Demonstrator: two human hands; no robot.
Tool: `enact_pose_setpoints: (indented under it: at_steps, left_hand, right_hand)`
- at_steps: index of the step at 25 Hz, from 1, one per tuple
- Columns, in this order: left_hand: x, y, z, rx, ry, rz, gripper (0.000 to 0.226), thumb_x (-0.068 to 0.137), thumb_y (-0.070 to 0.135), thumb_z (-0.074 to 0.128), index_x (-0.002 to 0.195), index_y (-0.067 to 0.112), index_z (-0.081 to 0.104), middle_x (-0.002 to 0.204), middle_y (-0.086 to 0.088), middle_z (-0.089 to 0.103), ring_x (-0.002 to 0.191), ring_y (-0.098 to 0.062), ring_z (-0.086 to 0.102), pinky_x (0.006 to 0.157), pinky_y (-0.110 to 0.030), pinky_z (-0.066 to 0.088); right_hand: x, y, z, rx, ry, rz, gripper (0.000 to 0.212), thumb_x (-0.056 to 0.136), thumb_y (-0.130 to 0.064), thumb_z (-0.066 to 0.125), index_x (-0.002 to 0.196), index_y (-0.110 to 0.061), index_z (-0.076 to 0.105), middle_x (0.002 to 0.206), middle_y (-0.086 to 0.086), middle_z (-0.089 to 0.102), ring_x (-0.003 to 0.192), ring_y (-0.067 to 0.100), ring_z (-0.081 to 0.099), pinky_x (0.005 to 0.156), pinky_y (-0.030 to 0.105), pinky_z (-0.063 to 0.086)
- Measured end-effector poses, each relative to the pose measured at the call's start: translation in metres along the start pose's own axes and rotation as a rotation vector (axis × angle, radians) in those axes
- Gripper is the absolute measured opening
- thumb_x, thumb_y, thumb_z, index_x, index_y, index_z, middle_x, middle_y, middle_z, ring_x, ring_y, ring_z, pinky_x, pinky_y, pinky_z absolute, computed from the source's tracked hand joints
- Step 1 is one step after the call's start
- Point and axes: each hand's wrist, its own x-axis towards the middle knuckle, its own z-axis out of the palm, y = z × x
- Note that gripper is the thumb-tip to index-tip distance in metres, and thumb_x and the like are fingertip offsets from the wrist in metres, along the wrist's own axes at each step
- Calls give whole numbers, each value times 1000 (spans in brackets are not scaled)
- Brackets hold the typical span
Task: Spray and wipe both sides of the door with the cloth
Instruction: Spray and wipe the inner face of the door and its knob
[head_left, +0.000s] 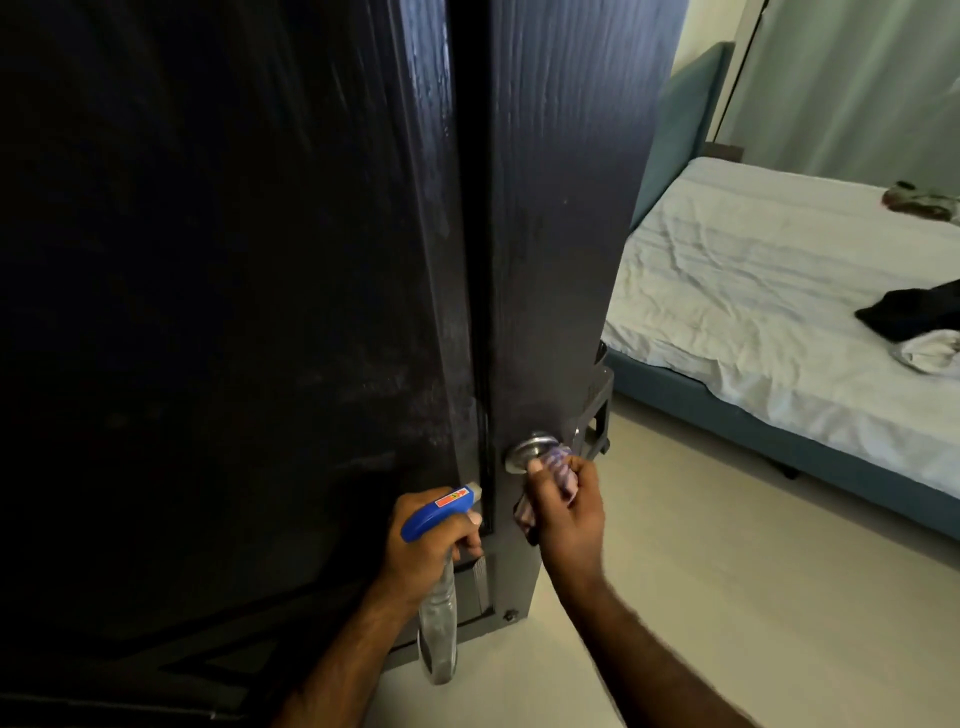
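The dark wooden door (561, 208) stands open in front of me, with pale wet streaks on its upper face. My left hand (431, 540) grips a clear spray bottle (440, 623) by its blue trigger head, nozzle close to the door. My right hand (563, 514) holds a striped cloth (561, 475) bunched against the silver door handle (535, 447) at the door's edge.
A bed (753, 291) with a pale sheet and teal frame stands to the right, with dark and white clothes (919, 322) on it. Pale floor (727, 571) lies between the door and the bed. A small dark stand (597, 410) shows behind the door's edge.
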Motion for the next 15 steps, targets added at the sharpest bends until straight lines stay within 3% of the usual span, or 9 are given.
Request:
enact_pose_setpoints:
  at_steps: [2, 3, 5, 7, 9, 11, 13, 15]
  left_hand:
    - [2, -1, -1, -10, -20, -8, 42, 74, 37, 68, 65, -4, 68, 61, -22, 65, 56, -36, 65, 56, -23, 53]
    - [3, -1, -1, -17, -29, -15, 43, 74, 37, 68, 66, -5, 68, 61, -22, 65, 56, -32, 65, 56, -22, 53]
    - [5, 1, -2, -24, -43, -14, 44, 73, 37, 68, 67, -7, 67, 61, -21, 65, 55, -29, 65, 56, -23, 52]
    - [9, 2, -6, -22, -58, -9, 43, 75, 36, 67, 67, -6, 67, 60, -20, 65, 55, -31, 64, 56, -24, 53]
    - [12, 3, -8, -19, -65, -13, 43, 75, 36, 67, 67, -6, 67, 60, -21, 65, 55, -29, 64, 57, -23, 53]
    - [15, 3, -10, -11, -65, -27, 45, 74, 39, 68, 69, -6, 68, 61, -20, 66, 56, -26, 66, 57, -22, 53]
    - [16, 3, -11, 1, -74, -30, 47, 74, 40, 68, 70, -7, 68, 61, -20, 66, 56, -25, 67, 58, -21, 54]
    - [16, 3, -12, 10, -75, -47, 43, 75, 36, 69, 71, -7, 68, 61, -22, 66, 57, -25, 67, 58, -21, 55]
  right_hand:
    - [-1, -16, 14, 526, -63, 573, 70, 93, -74, 60, 123, -11, 70, 88, 2, 73, 72, 16, 68, 60, 29, 57]
    - [0, -19, 14, 719, -126, 737, 74, 97, -76, 49, 128, -11, 68, 86, 4, 74, 63, 14, 68, 48, 25, 54]
    - [-2, -19, 12, 840, -214, 788, 77, 102, -78, 36, 133, -12, 60, 85, 4, 75, 55, 12, 66, 36, 21, 46]
    - [-8, -9, 8, 749, -198, 628, 60, 110, -61, 41, 139, -13, 60, 97, 7, 74, 65, 15, 67, 47, 23, 54]
    - [-8, 9, -4, 453, -190, 348, 34, 109, -37, 61, 138, -21, 58, 112, 12, 74, 86, 27, 75, 65, 32, 62]
    - [10, 10, -20, 8, -207, -15, 47, 94, -26, 78, 135, -27, 55, 123, 10, 71, 105, 33, 74, 78, 40, 64]
    - [41, -2, -37, -498, -320, -371, 57, 86, -28, 85, 135, -32, 56, 130, 0, 63, 113, 23, 66, 91, 35, 59]
    - [63, -17, -46, -798, -428, -509, 57, 88, -35, 85, 138, -38, 59, 131, -5, 59, 113, 16, 61, 90, 27, 54]
